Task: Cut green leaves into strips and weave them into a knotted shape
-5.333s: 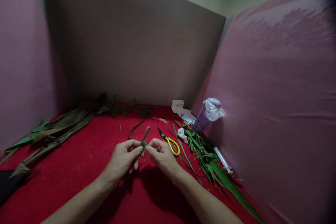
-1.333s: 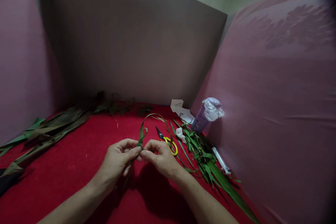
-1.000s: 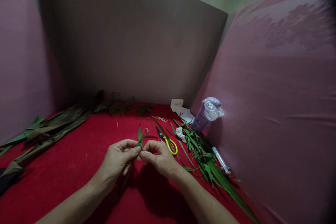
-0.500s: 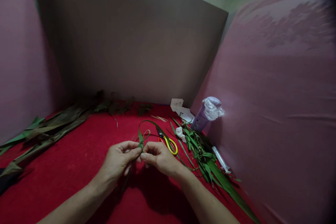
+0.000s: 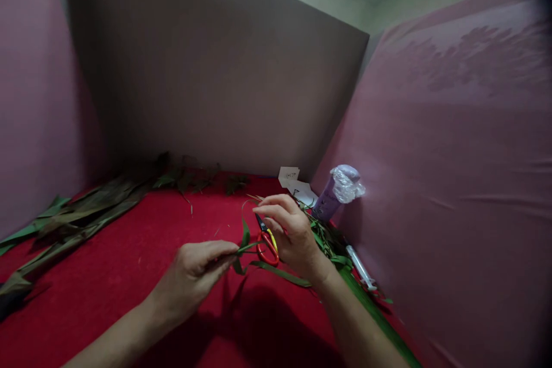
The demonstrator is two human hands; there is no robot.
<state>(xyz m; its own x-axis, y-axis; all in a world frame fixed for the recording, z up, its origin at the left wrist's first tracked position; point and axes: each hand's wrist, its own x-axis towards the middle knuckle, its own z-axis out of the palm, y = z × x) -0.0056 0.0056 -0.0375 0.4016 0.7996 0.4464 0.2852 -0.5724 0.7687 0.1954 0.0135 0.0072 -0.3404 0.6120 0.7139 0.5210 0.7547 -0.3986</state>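
My left hand (image 5: 200, 273) pinches the green leaf strip (image 5: 245, 236) between thumb and fingers, its loose ends curling out to the right, over the middle of the red cloth (image 5: 116, 276). My right hand (image 5: 288, 233) is lifted above the scissors (image 5: 268, 250), fingers curled; a thin strand runs near their tips, and I cannot tell whether they grip it. Red cloth stretches from my left wrist to the long dry leaves (image 5: 95, 213) along the far left edge. My right side is tighter: cut greenery (image 5: 321, 236), a syringe (image 5: 361, 268) and a tilted purple container (image 5: 330, 198) line that edge. White papers (image 5: 303, 192) lie by the back corner. A grey panel (image 5: 215, 69) closes the back, with pink walls (image 5: 452, 155) either side.
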